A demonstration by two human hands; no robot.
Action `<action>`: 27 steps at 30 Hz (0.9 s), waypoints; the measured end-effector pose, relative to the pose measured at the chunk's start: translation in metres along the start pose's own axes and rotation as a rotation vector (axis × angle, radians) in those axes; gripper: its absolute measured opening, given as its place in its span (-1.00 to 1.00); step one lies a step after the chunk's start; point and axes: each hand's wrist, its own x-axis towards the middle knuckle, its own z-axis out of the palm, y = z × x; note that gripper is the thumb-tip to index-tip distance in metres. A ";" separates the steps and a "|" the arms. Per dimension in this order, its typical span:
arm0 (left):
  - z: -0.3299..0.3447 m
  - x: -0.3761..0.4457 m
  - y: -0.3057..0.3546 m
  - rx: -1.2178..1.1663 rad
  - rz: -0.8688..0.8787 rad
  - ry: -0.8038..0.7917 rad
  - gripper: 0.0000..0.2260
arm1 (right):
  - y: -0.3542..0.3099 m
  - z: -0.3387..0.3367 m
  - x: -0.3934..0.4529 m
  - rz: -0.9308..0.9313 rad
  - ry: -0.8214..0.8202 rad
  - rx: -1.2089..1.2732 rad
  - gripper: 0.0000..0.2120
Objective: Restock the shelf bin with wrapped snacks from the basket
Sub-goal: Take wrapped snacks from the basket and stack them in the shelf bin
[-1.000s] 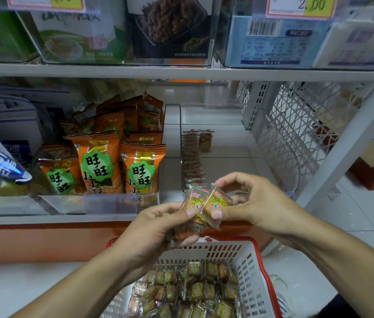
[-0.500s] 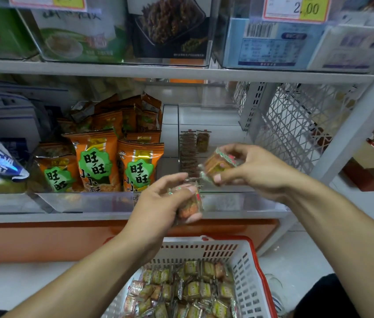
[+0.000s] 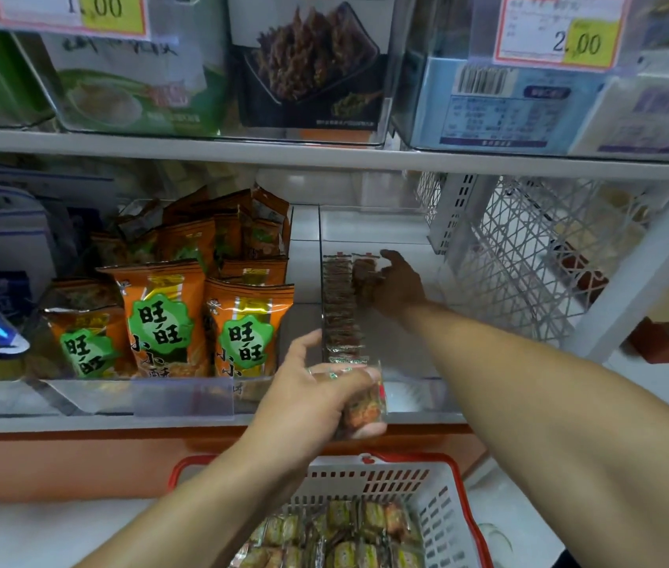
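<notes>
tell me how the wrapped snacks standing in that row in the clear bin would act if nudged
The row of snacks stands on edge, so a nudge would likely topple several, domino style. They look small and probably light. The glossy wrappers may slide easily on the clear bin.

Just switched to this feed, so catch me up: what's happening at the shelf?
A person is restocking a clear shelf bin with small wrapped snacks. The right hand reaches deep into the bin, setting a snack beside the standing row. The left hand holds more snacks at the bin's front, above the red-rimmed basket.
</notes>
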 end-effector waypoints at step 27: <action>-0.013 -0.026 0.007 -0.296 0.081 0.084 -0.40 | -0.064 -0.058 -0.155 -0.406 -0.121 0.047 -0.66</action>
